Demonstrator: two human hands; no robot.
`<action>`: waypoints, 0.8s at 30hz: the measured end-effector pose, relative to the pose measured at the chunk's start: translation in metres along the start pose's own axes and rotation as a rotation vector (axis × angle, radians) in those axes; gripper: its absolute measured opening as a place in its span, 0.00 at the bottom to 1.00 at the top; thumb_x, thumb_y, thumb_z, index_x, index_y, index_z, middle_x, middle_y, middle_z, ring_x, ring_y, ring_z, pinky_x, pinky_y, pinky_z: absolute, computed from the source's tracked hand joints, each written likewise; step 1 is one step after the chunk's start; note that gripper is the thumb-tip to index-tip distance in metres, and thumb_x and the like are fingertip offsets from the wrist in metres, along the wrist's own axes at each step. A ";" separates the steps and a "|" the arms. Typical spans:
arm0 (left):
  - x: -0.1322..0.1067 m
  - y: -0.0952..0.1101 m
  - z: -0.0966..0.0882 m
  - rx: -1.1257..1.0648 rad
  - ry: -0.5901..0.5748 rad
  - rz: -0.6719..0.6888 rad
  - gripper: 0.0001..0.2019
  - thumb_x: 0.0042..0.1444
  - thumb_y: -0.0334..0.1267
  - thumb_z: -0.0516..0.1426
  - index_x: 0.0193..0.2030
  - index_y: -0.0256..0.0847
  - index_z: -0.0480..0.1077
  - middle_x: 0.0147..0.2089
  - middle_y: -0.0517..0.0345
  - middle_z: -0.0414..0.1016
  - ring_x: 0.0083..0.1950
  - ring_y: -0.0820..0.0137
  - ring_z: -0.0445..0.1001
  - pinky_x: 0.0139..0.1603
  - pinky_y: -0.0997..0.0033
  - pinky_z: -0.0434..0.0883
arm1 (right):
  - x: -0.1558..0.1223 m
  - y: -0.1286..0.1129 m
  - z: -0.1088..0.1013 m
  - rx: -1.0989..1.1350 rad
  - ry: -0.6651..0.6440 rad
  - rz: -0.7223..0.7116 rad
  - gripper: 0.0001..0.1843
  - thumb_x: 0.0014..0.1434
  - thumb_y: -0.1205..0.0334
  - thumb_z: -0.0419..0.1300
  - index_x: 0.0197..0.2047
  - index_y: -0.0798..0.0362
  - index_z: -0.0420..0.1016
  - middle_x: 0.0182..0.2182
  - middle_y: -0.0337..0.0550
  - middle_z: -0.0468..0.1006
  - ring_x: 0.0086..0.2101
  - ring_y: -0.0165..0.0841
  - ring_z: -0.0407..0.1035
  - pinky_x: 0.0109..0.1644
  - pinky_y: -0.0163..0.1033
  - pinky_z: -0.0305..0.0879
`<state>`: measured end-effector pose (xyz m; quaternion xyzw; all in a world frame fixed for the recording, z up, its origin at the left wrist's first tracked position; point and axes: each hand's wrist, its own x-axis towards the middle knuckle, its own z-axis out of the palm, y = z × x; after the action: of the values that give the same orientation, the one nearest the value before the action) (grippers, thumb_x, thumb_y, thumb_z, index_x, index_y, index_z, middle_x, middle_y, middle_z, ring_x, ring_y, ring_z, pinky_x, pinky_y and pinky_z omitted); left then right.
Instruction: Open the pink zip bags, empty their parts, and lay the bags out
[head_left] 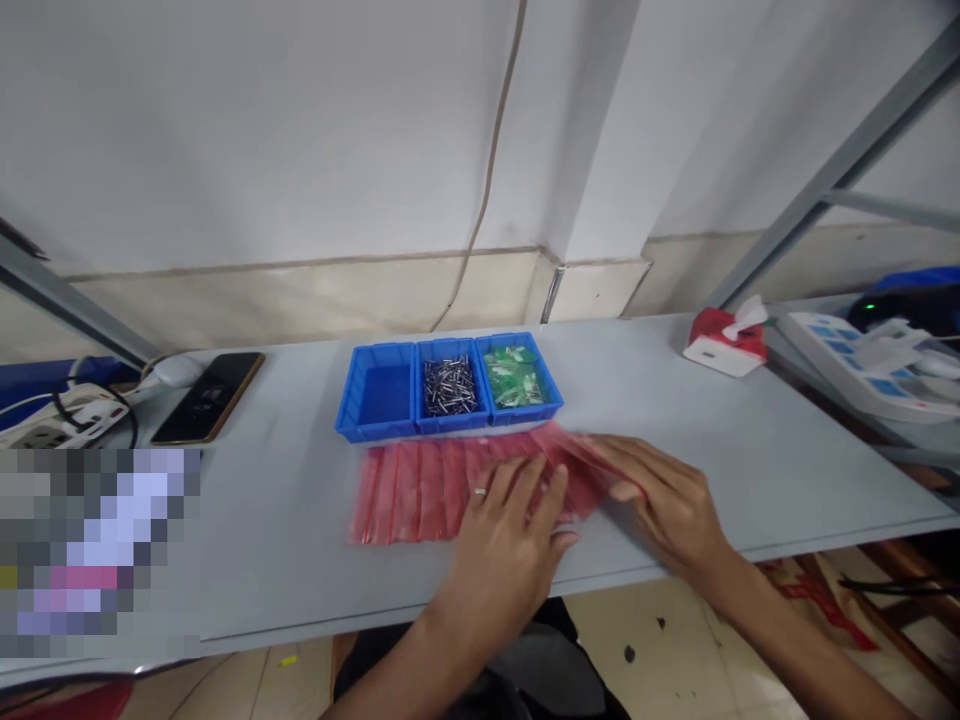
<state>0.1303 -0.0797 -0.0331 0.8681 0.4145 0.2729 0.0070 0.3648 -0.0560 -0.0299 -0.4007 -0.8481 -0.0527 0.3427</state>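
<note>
A fanned row of thin red plastic bags (420, 490) lies on the grey table (300, 560) just in front of three blue bins. My left hand (510, 530), with a ring on one finger, rests flat on the right part of the row, fingers stretched out. To its right, my right hand (660, 490) lies on the row's right end, its fingers extended over the bags. The left blue bin (375, 395) looks empty, the middle bin (448, 385) holds several small metal pins, and the right bin (517, 378) holds green parts.
A dark phone (208, 396) lies at the left near a white power strip (67, 420) with cables. A red and white tissue box (724, 340) sits at the right, beside another power strip (855, 365). A metal shelf frame (825, 185) rises at the right.
</note>
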 end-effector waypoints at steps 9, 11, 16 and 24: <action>-0.017 -0.018 -0.007 0.060 0.005 0.083 0.17 0.67 0.37 0.54 0.60 0.40 0.68 0.65 0.50 0.68 0.68 0.57 0.62 0.66 0.50 0.68 | 0.002 0.004 0.006 -0.190 -0.128 -0.063 0.22 0.66 0.60 0.60 0.62 0.51 0.70 0.54 0.48 0.79 0.52 0.43 0.75 0.53 0.50 0.76; -0.023 -0.023 -0.015 0.098 0.028 0.086 0.17 0.67 0.36 0.54 0.61 0.39 0.68 0.64 0.50 0.69 0.68 0.56 0.63 0.64 0.49 0.68 | -0.004 0.007 0.002 -0.111 -0.137 -0.016 0.21 0.67 0.62 0.58 0.62 0.50 0.70 0.56 0.47 0.78 0.54 0.42 0.74 0.56 0.51 0.75; -0.005 -0.003 -0.005 0.095 -0.028 0.167 0.22 0.67 0.47 0.53 0.64 0.39 0.65 0.68 0.50 0.63 0.70 0.53 0.59 0.66 0.51 0.67 | 0.000 0.013 -0.008 0.002 0.110 0.395 0.16 0.71 0.61 0.51 0.53 0.50 0.78 0.44 0.44 0.84 0.41 0.38 0.81 0.45 0.42 0.80; 0.000 0.003 0.009 0.128 -0.044 0.221 0.15 0.68 0.35 0.51 0.58 0.35 0.69 0.66 0.50 0.66 0.71 0.58 0.59 0.73 0.56 0.59 | 0.004 0.007 0.001 -0.156 -0.080 -0.096 0.24 0.65 0.67 0.60 0.64 0.51 0.69 0.57 0.50 0.77 0.56 0.44 0.72 0.59 0.51 0.73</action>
<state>0.1367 -0.0797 -0.0398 0.9129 0.3328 0.2262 -0.0693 0.3669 -0.0483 -0.0294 -0.3871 -0.8726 -0.1188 0.2733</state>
